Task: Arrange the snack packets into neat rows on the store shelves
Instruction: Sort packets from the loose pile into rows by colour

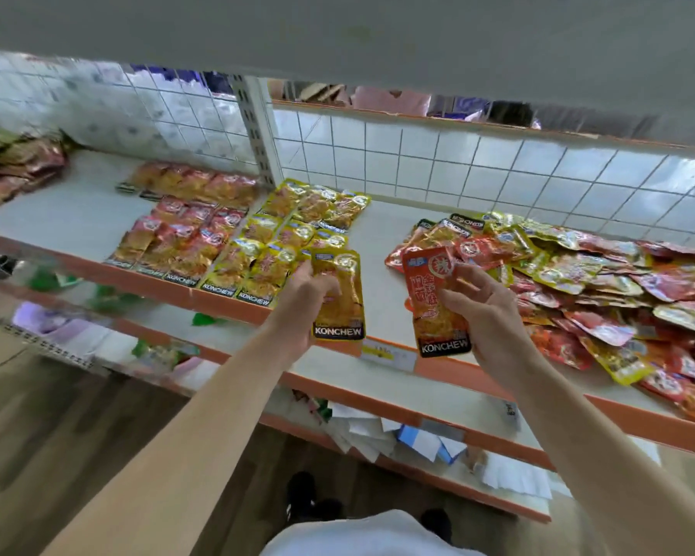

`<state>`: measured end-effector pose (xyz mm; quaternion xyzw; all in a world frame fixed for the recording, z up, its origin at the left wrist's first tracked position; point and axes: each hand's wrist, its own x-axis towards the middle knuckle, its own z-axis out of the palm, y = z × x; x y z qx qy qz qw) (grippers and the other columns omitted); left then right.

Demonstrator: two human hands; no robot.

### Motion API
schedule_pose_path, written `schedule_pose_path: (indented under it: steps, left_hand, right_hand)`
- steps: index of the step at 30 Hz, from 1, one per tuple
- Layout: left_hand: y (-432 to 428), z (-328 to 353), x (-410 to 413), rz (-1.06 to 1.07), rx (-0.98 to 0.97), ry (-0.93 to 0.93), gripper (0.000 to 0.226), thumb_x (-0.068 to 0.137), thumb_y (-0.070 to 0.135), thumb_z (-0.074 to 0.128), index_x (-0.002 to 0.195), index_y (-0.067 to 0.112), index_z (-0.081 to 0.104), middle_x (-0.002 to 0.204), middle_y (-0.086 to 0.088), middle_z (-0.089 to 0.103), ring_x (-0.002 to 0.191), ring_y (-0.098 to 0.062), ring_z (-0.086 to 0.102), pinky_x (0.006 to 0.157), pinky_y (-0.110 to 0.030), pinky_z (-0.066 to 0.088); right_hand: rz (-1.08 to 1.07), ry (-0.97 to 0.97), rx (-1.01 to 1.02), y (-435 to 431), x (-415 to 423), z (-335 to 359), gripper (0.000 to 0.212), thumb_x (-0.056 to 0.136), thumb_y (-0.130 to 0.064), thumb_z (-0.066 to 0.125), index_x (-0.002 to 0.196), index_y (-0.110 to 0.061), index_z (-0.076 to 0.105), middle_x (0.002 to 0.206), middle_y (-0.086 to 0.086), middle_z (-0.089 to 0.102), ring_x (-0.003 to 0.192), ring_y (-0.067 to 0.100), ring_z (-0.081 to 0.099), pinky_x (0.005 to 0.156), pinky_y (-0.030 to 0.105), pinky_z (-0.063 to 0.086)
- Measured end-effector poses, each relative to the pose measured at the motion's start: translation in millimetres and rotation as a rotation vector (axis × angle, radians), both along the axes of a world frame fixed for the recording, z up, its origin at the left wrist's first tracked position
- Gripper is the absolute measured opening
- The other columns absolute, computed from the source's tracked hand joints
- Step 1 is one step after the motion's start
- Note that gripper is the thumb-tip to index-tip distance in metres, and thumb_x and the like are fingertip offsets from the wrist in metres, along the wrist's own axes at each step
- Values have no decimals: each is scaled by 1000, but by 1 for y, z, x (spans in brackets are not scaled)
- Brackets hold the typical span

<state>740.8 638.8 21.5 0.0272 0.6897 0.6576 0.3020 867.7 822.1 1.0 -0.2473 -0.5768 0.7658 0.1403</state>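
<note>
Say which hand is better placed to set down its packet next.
Left, likely. The left hand holds a yellow packet right beside the yellow rows. The right hand holds a red packet, and the red rows lie beyond the yellow ones.

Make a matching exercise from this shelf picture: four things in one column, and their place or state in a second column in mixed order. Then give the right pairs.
Things
1. yellow packet
2. orange-red packet
3. loose pile of packets
4. red rows

Place or state
A. heaped on the right part of the shelf
B. held by the left hand
C. laid flat, just left of the yellow rows
D. held by the right hand

Pairs: 1-B, 2-D, 3-A, 4-C
</note>
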Motion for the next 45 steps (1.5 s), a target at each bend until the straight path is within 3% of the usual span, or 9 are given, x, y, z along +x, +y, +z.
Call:
schedule_pose_path:
  steps: [3, 6, 11, 18, 21, 26, 35, 39, 45]
  left_hand:
    - [-7, -7, -18, -188, -208, 214, 38, 89, 9, 63, 121, 28, 56, 106, 0, 66, 104, -23, 63, 94, -35, 51]
    - [-7, -16, -33, -303, -438, 447, 74, 93, 16, 67, 155, 23, 28, 147, -9, 49, 135, -25, 47, 112, -39, 37]
    - [6, -35, -54, -470, -460, 805, 96, 93, 7, 65, 160, 34, 1, 109, -6, 54, 85, -25, 58, 87, -36, 45]
    - [36, -61, -91, -568, -661, 1093, 59, 97, 24, 63, 150, 15, 40, 122, -18, 59, 114, -34, 56, 94, -42, 46]
    - [35, -58, -89, -602, -797, 1195, 46, 101, 36, 53, 142, 15, 50, 127, -15, 53, 122, -32, 50, 95, -41, 47]
    - [23, -56, -89, -709, -616, 1347, 26, 93, 26, 64, 113, 11, 71, 120, -10, 60, 112, -32, 58, 90, -43, 50]
    - [-18, -74, -98, -486, -900, 1241, 63, 91, 48, 59, 144, 15, 47, 154, -15, 39, 144, -33, 31, 116, -50, 24]
    - [-40, -88, -107, -543, -942, 1148, 71, 91, 56, 41, 150, 18, 36, 162, -12, 24, 150, -31, 16, 120, -53, 3]
    - [-48, -88, -110, -703, -791, 1248, 76, 89, 62, 23, 149, 19, 41, 161, -5, 30, 148, -26, 20, 121, -48, 14]
  right_hand:
    - [-20, -25, 44, -15, -16, -1, 31, 93, 4, 60, 110, -21, 64, 100, 2, 76, 92, 24, 72, 78, 38, 60]
    - [-44, -62, 79, -26, -32, -4, 31, 93, 3, 60, 111, -22, 63, 102, 5, 75, 92, 23, 73, 75, 35, 60]
    - [-99, -102, 177, -36, -51, -13, 29, 94, 0, 63, 105, -27, 63, 107, 13, 72, 102, 30, 70, 86, 43, 60]
    - [-263, -154, 228, -32, -69, -27, 22, 94, -4, 66, 107, -22, 61, 94, 4, 73, 76, 10, 73, 67, 25, 60]
    - [-310, -229, 268, -26, -72, -33, 36, 89, -14, 74, 122, -9, 62, 98, 6, 74, 84, 16, 74, 75, 35, 62]
    - [-365, -247, 253, -18, -67, -41, 38, 89, -11, 74, 125, -11, 62, 98, 5, 73, 89, 21, 74, 81, 42, 62]
    - [-328, -222, 295, -20, -70, -53, 40, 91, -11, 71, 129, -12, 58, 96, 8, 74, 82, 19, 73, 68, 28, 60]
    - [-313, -219, 272, -26, -74, -61, 34, 91, -13, 71, 121, -22, 57, 100, 10, 74, 91, 26, 73, 81, 45, 61]
    - [-259, -167, 251, -36, -83, -65, 34, 93, -12, 69, 123, -22, 57, 104, 8, 73, 98, 24, 71, 87, 44, 60]
